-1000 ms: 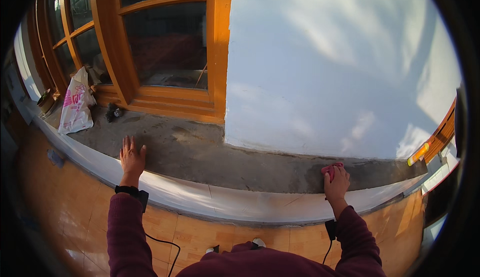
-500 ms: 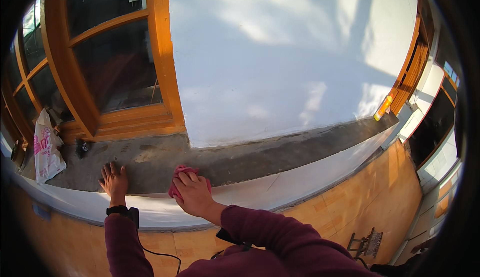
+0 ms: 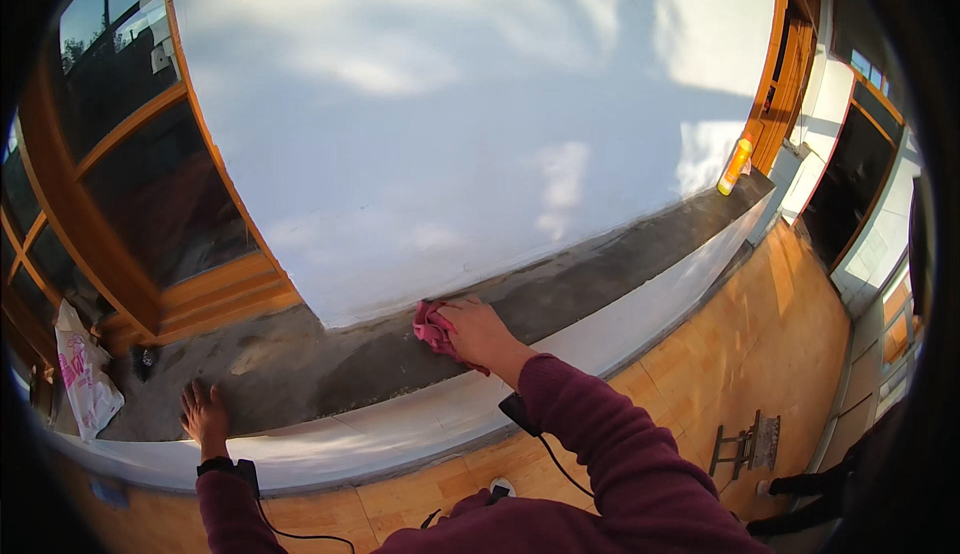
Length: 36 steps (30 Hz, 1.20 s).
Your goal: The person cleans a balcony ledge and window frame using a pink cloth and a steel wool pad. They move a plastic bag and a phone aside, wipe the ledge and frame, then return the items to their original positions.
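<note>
A crumpled red-pink cloth [image 3: 434, 331] is bunched under my right hand [image 3: 478, 332], whose fingers close round it. Cloth and hand press on the dark grey ledge [image 3: 600, 264], near the foot of the white wall. Farther left, my left hand [image 3: 205, 417] rests flat on the same ledge by its front edge, fingers spread and holding nothing. Dark damp-looking streaks and a paler patch mark the ledge between the two hands.
A white plastic bag with pink print [image 3: 88, 374] stands at the ledge's left end, with a small dark object [image 3: 144, 361] beside it. A yellow-orange bottle [image 3: 736, 164] stands at the far right end. A small stool [image 3: 746, 444] is on the tiled floor, near another person's legs [image 3: 815, 494].
My right hand has moved the cloth right and farther in, toward the wall. My left hand stays flat on the ledge. The view has shifted rightward, and a person's legs now show at lower right.
</note>
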Tool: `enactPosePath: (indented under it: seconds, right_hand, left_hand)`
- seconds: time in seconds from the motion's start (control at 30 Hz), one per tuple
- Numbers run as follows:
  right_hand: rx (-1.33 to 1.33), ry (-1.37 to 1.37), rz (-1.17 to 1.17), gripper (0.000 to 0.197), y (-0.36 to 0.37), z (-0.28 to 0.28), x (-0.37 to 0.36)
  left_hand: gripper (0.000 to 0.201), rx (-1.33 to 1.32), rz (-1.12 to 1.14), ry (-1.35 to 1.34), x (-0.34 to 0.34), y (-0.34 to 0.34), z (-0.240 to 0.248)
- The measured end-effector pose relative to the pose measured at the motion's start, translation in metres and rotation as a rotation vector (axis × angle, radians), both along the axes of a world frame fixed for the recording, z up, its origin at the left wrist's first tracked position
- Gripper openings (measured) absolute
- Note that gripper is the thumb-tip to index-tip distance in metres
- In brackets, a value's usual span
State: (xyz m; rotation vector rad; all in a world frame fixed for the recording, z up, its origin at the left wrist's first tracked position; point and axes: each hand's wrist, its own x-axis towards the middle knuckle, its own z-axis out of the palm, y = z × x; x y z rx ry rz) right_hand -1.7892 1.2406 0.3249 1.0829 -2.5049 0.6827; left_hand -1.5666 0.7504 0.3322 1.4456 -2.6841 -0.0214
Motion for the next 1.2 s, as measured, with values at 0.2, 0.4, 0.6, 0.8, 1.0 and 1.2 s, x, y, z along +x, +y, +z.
enactPosePath:
  seconds: [0.2,0.4,0.6,0.8,1.0,1.2]
  right_hand:
    - [0.077,-0.06,-0.515,0.026,0.162,0.008,-0.058]
    - [0.154,-0.045,-0.981,0.031,0.273,0.01,-0.103]
    - [-0.096,-0.156,-0.873,0.048,0.291,0.014,-0.111]
    - [-0.043,-0.268,-0.749,0.041,0.284,0.017,-0.11]
    - [0.051,-0.082,-0.738,0.039,0.266,0.0,-0.108]
    - [0.014,-0.003,-0.634,0.034,0.181,-0.003,-0.07]
  left_hand:
    - [0.067,-0.019,-0.006,-0.001,0.0,-0.002,-0.001]
    - [0.062,-0.066,0.004,0.019,0.0,-0.009,-0.008]
    - [0.059,-0.093,-0.005,0.029,0.002,-0.02,-0.018]
    - [0.057,-0.174,-0.003,0.035,0.004,-0.026,-0.026]
    - [0.057,-0.114,0.069,0.101,0.002,-0.002,-0.012]
    - [0.05,-0.321,-0.156,0.261,0.002,0.012,-0.009]
